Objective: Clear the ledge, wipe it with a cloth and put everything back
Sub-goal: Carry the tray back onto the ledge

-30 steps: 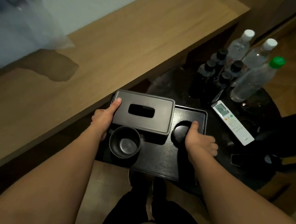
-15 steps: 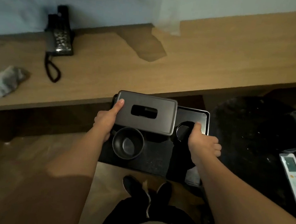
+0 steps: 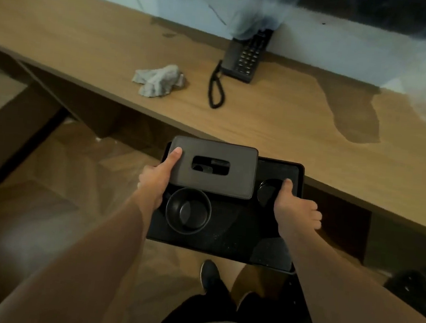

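While the cloth (image 3: 160, 80) lies crumpled on the ledge (image 3: 61, 40) by the phone (image 3: 244, 56), damp patches suggest wiping is done. Our left hand (image 3: 153, 181) grips the tray (image 3: 227, 239), thumb on the tissue box (image 3: 212, 168); our right hand (image 3: 297, 209) clamps the other edge. Putting back looks left.

Being held level just before the wooden ledge (image 3: 276, 120): black tray (image 3: 224, 244) carrying dark tissue box (image 3: 212, 170), black cup (image 3: 188, 211), small round lid (image 3: 269, 193). Lying crumpled on the ledge: grey cloth (image 3: 159, 80), beside black telephone (image 3: 245, 57).
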Demonstrator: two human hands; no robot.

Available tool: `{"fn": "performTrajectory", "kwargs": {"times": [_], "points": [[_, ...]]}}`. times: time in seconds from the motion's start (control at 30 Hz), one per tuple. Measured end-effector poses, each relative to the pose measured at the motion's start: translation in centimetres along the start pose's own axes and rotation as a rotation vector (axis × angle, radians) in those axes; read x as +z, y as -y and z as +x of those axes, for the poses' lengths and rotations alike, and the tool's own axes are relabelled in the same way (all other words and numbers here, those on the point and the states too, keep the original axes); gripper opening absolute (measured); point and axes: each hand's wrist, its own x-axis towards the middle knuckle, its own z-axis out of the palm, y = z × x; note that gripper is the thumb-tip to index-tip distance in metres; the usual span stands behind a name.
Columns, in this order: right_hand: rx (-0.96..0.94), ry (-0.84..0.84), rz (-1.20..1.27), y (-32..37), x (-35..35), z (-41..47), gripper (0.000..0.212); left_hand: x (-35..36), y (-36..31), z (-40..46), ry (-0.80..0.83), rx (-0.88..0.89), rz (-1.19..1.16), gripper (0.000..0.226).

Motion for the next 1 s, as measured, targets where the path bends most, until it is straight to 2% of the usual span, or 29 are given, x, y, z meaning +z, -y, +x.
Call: {"fn": "performTrajectory", "kwargs": {"times": [0.23,0.43,0.53,0.67,0.83,1.0], "points": [[-0.247,0.056,-0.143,6.9,7.5,-6.5,0.094,-10.5,0.5,0.4,-0.248,-0.071,-0.185,0.131],[-0.436,0.110,-0.278,11.0,14.0,-12.7,0.092,-19.1,3.4,1.4,-0.447,-0.158,-0.343,0.140],[-0.524,0.156,-0.343,13.0,16.7,-15.7,0.091,-22.5,5.1,1.5,-0.552,-0.192,-0.403,0.137],[-0.659,0.247,-0.426,16.1,20.1,-19.1,0.093,-25.6,6.0,0.9,-0.673,-0.225,-0.503,0.133],[-0.772,0.295,-0.512,19.1,23.8,-22.5,0.093,-28.0,5.8,0.4,-0.791,-0.249,-0.605,0.144],[-0.814,0.332,-0.589,21.6,26.9,-25.6,0.092,-29.9,5.3,0.9,-0.842,-0.244,-0.686,0.153]]}}
